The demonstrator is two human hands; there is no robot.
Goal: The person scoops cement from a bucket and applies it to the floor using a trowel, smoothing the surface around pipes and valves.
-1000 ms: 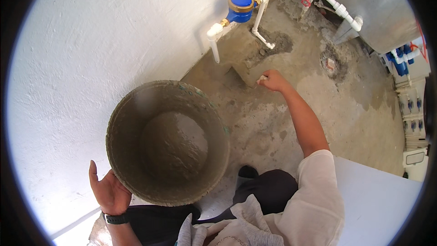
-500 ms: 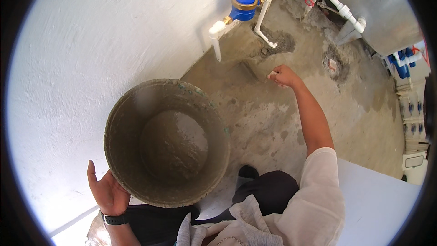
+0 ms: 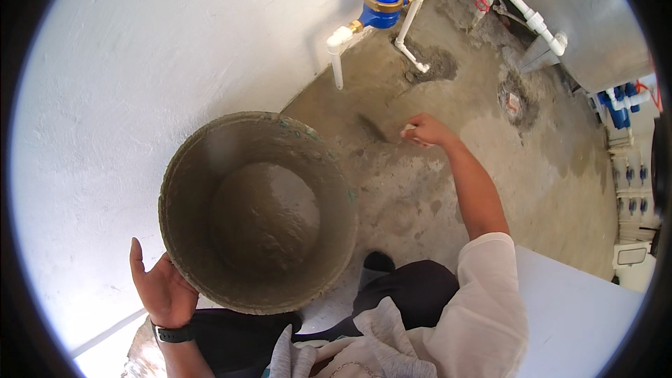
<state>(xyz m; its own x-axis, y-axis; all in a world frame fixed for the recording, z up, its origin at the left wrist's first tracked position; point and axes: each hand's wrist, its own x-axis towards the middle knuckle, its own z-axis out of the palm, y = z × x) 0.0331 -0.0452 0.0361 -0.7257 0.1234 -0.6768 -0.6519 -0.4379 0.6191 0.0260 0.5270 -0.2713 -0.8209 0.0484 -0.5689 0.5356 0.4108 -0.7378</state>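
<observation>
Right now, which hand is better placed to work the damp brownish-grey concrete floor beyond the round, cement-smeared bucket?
Right hand, likely: it is extended out at that floor, closed on a tool's pale handle. The left hand is farther back, at the bucket's near left side.

Pale sleeve (image 3: 486, 283), dark trousers (image 3: 416, 287), black wristband (image 3: 173, 334) (left side)

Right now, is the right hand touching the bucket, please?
Apart. The head view shows a stretch of floor between the right hand and the bucket.
</observation>
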